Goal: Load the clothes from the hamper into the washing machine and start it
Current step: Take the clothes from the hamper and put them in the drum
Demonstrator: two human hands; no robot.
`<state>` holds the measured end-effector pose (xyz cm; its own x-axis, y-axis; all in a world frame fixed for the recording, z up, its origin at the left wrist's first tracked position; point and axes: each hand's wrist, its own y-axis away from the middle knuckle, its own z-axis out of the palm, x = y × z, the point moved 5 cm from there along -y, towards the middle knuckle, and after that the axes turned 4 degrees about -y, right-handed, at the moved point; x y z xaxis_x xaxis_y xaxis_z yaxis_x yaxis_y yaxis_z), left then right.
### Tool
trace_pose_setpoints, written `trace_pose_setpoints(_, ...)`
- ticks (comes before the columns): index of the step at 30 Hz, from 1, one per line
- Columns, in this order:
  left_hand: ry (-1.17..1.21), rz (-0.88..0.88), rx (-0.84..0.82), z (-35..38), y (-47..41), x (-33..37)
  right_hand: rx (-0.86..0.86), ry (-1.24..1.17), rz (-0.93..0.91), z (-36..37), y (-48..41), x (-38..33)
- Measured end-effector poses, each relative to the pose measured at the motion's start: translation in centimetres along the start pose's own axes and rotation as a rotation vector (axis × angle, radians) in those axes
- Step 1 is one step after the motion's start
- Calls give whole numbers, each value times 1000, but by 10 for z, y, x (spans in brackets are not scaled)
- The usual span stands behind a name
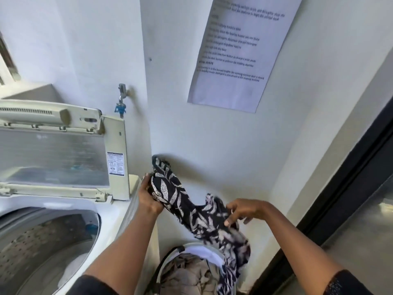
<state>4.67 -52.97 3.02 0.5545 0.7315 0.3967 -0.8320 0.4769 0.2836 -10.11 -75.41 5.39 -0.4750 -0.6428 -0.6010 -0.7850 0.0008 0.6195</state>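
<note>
Status: loading in progress, not complete.

The washing machine [121,218] stands at the left with its lid [53,156] raised upright, so the drum [42,241] is open for loading. A pale shape lies low in the drum; whether it is cloth or part of the machine cannot be told.

A dark leaf-print garment [180,201] hangs in the air to the right of the machine, above the hamper [191,245], with its lower end trailing down to the hamper's rim. The left hand [148,199] is curled around the garment's upper end, close to the machine's right edge. The right hand [240,211] pinches the cloth further down, between thumb and fingertips, with the other fingers loosely bent.

Beige clothes [191,273] lie in the hamper, so several transfers are judged to be left.

Steps outstanding, as judged from this position:
1. Move the held garment left and release it into the drum.
2. Transfer the hamper's contents.
3. Lower the lid.
4. Start the machine. Its controls are not in view.
</note>
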Motion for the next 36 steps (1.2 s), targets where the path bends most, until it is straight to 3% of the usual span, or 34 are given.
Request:
trace_pose_setpoints(7,-301,-18,-281,95,47,25,33,224,37,10,-2,-42)
trace_pose_setpoints(15,-356,133,-413,178,85,82,-55,-154,-324,70,-22,-163)
trace_pose_setpoints(19,-437,424,-475,199,107,142,-10,-305,-228,74,-14,-203)
trace_pose_setpoints(23,-693,738,-213,184,122,210,100,-211,-272,68,4,-267)
trace_pose_setpoints(27,-1065,887,115,154,137,274,295,-332,-381,61,12,-336)
trace_pose_setpoints(30,-1153,875,325,123,146,316,363,-498,-509,62,18,-391)
trace_pose_setpoints(33,-1264,755,536,86,155,350,352,-620,-622,72,23,-443)
trace_pose_setpoints(36,-1308,586,577,54,166,369,387,-651,-668,88,18,-485)
